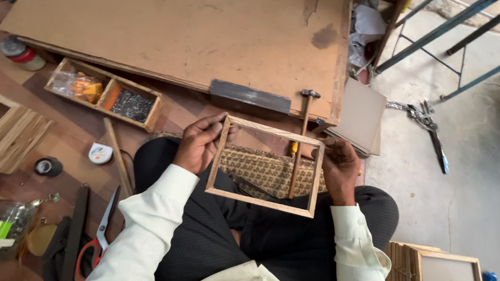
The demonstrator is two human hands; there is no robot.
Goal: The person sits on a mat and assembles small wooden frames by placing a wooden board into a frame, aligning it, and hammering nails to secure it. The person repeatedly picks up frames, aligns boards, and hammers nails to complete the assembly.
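- We hold a small rectangular wooden frame (265, 166) up over our lap, tilted a little, with nothing in its opening: the patterned cloth (264, 172) and our dark trousers show straight through it.
- Our left hand (198, 144) is closed on the frame's left short side near the top corner, fingers curled over the slat.
- Our right hand (340, 166) grips the right short side about midway, fingers wrapped round the outer edge.
- We judge the frame light, made of thin pale slats, stiff along each slat but likely weak at the four corner joints, so twisting it could rack it out of square.
- Bare wood should give a dry, sure grip, with little chance of slipping; the edges may be rough or splintery, though we cannot tell from here.
- We think the safest hold is the one we have, on two opposite sides, with both hands sharing the load rather than one corner.
- A hammer (301, 137) stands behind the frame, its head by the big board surface (184, 33); a divided wooden tray (106, 95) of nails and orange-red scissors (96, 242) lie on the floor to our left.
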